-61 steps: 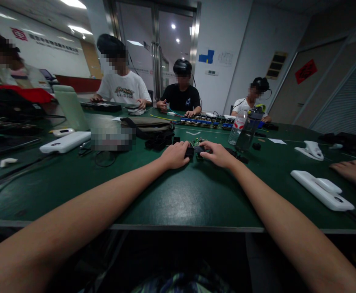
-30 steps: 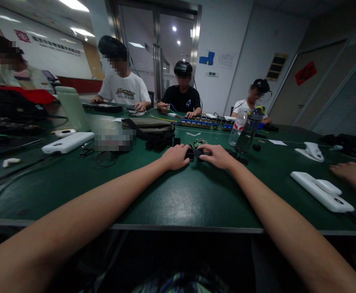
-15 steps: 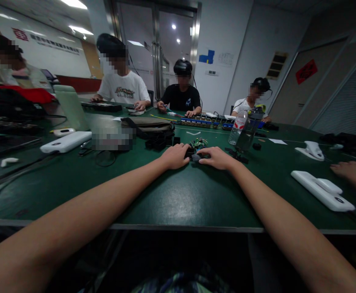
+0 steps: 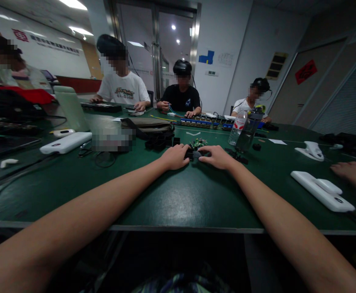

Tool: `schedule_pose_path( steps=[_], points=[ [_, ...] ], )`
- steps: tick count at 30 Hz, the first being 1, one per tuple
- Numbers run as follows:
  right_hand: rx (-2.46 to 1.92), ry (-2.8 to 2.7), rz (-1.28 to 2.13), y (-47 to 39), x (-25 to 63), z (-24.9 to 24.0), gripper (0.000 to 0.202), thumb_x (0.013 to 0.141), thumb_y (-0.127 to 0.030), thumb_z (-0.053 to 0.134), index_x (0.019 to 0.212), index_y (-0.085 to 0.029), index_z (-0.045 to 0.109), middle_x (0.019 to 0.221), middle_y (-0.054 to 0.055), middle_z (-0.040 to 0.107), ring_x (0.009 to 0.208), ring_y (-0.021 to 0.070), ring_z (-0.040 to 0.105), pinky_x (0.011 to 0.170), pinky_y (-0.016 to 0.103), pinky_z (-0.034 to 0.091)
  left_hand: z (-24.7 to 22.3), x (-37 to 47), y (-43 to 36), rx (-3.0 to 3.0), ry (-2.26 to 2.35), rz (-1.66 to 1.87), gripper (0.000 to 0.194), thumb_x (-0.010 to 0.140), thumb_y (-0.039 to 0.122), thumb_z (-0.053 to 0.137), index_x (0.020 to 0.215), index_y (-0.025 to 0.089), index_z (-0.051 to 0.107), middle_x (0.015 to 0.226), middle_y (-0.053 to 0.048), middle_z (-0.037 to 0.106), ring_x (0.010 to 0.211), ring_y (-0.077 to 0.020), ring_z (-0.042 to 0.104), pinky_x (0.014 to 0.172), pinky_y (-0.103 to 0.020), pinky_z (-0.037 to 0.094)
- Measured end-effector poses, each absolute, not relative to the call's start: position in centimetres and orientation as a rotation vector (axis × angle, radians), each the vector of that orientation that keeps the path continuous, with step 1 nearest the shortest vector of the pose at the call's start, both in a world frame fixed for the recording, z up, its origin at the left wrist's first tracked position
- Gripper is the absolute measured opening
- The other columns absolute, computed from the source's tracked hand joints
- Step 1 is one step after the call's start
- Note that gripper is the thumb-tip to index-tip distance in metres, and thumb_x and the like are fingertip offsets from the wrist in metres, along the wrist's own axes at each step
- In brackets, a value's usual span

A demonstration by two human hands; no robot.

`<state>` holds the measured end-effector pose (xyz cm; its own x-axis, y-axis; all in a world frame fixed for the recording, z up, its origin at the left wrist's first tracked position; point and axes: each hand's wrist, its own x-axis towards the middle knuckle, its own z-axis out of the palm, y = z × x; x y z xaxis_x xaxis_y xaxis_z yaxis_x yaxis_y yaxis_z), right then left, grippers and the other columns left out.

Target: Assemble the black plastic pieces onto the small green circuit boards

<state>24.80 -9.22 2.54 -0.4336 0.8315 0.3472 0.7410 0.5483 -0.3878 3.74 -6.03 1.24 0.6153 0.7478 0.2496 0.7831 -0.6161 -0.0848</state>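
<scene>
Both of my hands rest close together on the green table (image 4: 172, 195). My left hand (image 4: 175, 156) is closed, thumb and fingers on a small black box-like part (image 4: 189, 154), partly hidden by the fingers. Fingertips of my right hand (image 4: 216, 157) are closed on a small dark grey piece (image 4: 196, 154) right beside the black part. Whether the two pieces touch I cannot tell. Just beyond them lies a little heap of green circuit boards (image 4: 198, 143) with thin wires or pins.
Black open boxes (image 4: 158, 142) and a grey-brown bag (image 4: 147, 124) lie to the left. A clear bottle (image 4: 238, 130) and a dark bottle (image 4: 249, 132) stand right. White power banks (image 4: 66, 143) lie at both sides. Several people sit around; a co-worker's hand (image 4: 353, 175) rests far right.
The grey piece has shifted slightly and turned between my hands, which stay almost in place. Across the table, a person in black has moved a hand holding thin wires slightly.
</scene>
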Motion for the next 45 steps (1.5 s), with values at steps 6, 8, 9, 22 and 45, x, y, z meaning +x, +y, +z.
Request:
schedule_pose_path(
  steps=[6, 8, 9, 22, 45],
  points=[
    [-1.135, -2.056, 0.449, -8.91, 24.85, 2.56, 0.035, 0.077, -0.032, 0.069, 0.108, -0.016, 0.07, 0.099, 0.007, 0.073, 0.088, 0.0199, 0.066, 0.084, 0.035, 0.051, 1.16, 3.79, -6.04, -2.627, -1.207, -0.404, 0.053, 0.088, 0.04, 0.051, 0.135, 0.015, 0.041, 0.118, -0.015, 0.059, 0.109, -0.0294, 0.057, 0.092, -0.04, 0.047],
    [-1.041, -1.935, 0.648, -8.75, 24.76, 2.43, 0.037, 0.076, -0.035, 0.07, 0.107, -0.015, 0.069, 0.097, 0.007, 0.073, 0.088, 0.0203, 0.067, 0.081, 0.034, 0.051, 1.24, 3.84, -6.11, -2.639, -1.138, -0.45, 0.053, 0.089, 0.044, 0.051, 0.133, 0.014, 0.042, 0.117, -0.015, 0.059, 0.108, -0.0293, 0.056, 0.092, -0.04, 0.046],
    [-0.999, -1.874, 0.748, -8.69, 24.69, 2.36, 0.038, 0.075, -0.036, 0.07, 0.106, -0.015, 0.068, 0.097, 0.007, 0.073, 0.088, 0.0205, 0.067, 0.079, 0.033, 0.052, 1.31, 3.87, -6.15, -2.651, -1.094, -0.463, 0.052, 0.09, 0.046, 0.05, 0.13, 0.014, 0.043, 0.117, -0.015, 0.058, 0.108, -0.0291, 0.056, 0.092, -0.04, 0.046],
    [-0.854, -1.599, 1.149, -9.02, 24.29, 2.36, 0.038, 0.062, -0.035, 0.078, 0.094, -0.018, 0.067, 0.085, 0.004, 0.075, 0.083, 0.0194, 0.069, 0.067, 0.027, 0.052, 1.71, 4.02, -6.36, -2.677, -0.979, -0.503, 0.038, 0.095, 0.048, 0.046, 0.114, 0.016, 0.051, 0.112, -0.012, 0.059, 0.106, -0.0267, 0.054, 0.09, -0.038, 0.044],
    [-0.881, -1.637, 1.186, -9.08, 24.55, 2.54, 0.04, 0.064, -0.039, 0.077, 0.096, -0.018, 0.068, 0.085, 0.005, 0.074, 0.075, 0.0173, 0.068, 0.065, 0.027, 0.052, 2.01, 4.02, -6.6, -2.745, -0.882, -0.455, 0.036, 0.094, 0.045, 0.047, 0.116, 0.017, 0.053, 0.111, -0.012, 0.061, 0.106, -0.0266, 0.055, 0.09, -0.038, 0.043]
  ],
)
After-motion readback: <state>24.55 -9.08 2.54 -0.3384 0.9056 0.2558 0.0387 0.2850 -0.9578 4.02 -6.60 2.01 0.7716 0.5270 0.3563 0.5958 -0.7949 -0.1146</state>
